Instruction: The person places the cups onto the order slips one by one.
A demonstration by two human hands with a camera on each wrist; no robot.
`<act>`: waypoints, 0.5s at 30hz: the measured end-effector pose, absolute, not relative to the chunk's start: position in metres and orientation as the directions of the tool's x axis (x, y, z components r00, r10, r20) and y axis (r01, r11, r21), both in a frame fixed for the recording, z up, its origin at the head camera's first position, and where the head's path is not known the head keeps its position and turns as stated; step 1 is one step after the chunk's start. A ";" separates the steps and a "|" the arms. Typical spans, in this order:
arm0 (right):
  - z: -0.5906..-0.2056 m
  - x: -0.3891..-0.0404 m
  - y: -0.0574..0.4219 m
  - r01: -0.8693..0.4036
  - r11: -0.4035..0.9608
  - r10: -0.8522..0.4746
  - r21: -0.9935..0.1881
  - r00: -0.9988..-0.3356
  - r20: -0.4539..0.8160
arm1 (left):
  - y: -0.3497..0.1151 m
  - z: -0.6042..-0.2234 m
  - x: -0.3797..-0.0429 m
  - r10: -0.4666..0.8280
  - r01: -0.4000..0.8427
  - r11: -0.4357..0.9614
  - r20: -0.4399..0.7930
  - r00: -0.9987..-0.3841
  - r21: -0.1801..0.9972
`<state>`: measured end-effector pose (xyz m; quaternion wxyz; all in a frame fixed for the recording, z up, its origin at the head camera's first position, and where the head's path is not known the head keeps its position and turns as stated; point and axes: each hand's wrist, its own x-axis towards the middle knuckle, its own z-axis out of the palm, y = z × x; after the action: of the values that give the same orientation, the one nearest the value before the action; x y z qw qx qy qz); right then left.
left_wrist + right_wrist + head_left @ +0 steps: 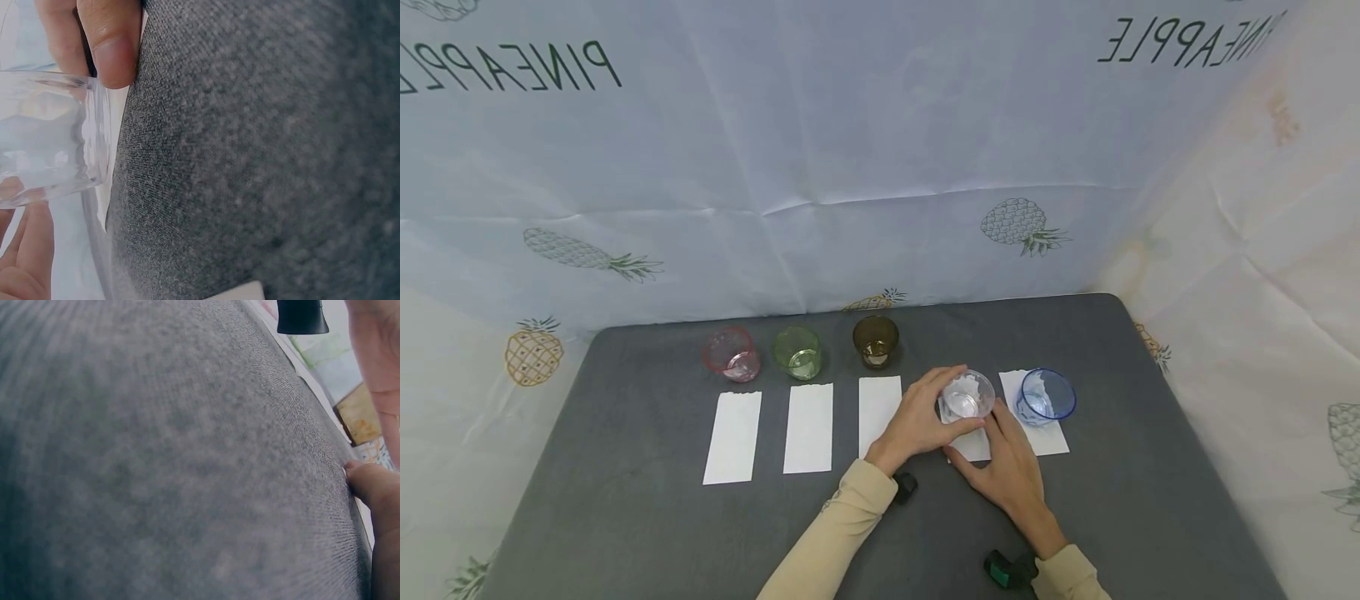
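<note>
Holding clear cup [966, 397] over fourth card [973, 450] from left, resting or raised unclear | left hand [920, 421]: fingers and thumb curved round the cup | right hand [1009, 467]: fingers extended, thumb spread, contact unclear | blue cup [1047, 397] on next card [1050, 441] right; brown cup [876, 340] farther back, left

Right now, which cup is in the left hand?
The colourless cup, gripped by the left hand. The red cup, green cup, brown cup and blue cup are tinted, and no hand holds them.
</note>
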<state>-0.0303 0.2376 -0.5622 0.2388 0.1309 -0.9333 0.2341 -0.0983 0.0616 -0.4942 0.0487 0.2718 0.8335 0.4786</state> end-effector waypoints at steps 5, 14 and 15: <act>-0.563 -0.030 0.237 -0.357 0.854 -0.133 -0.378 -0.852 0.506 | 0.062 -0.494 -0.099 0.502 0.403 0.386 0.177 -0.846 0.830; -0.563 -0.030 0.237 -0.342 0.859 -0.128 -0.380 -0.863 0.488 | 0.063 -0.495 -0.099 0.500 0.392 0.380 0.170 -0.849 0.838; -0.564 -0.030 0.238 -0.343 0.860 -0.128 -0.379 -0.863 0.489 | 0.063 -0.495 -0.099 0.500 0.391 0.382 0.168 -0.849 0.838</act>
<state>-0.0298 0.2375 -0.5636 0.2299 0.1257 -0.9365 0.2332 -0.0991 0.0629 -0.4949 0.0561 0.2687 0.8293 0.4868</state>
